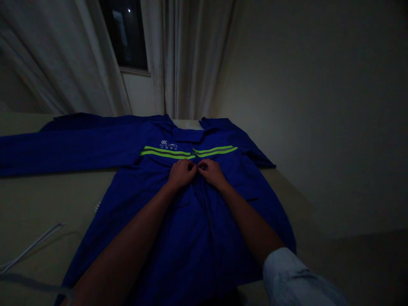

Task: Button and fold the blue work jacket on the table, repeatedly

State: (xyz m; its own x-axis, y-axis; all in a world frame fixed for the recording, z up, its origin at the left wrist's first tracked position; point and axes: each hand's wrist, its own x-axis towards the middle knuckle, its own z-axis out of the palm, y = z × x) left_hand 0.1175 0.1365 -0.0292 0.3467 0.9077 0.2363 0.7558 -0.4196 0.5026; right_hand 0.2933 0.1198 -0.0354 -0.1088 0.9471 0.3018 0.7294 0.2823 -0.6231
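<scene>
A blue work jacket [236, 229] lies spread out, front side up, with its collar away from me. Yellow-green reflective stripes [168, 153] and a small white logo cross its chest. Just below the stripes, my left hand [182, 173] pinches one edge of the front opening. Facing it, my right hand [211, 172] pinches the other edge, and the fingertips of both hands nearly meet. What lies between the fingertips is too small and dark to make out. Under the hands the front edges run down slightly apart.
The jacket rests on a pale bed-like surface [41, 199]. A white cable [32, 248] lies at the left. Behind stand pale curtains [188, 55] with a dark window [127, 34] between them. A plain wall [318, 106] rises on the right. The room is dim.
</scene>
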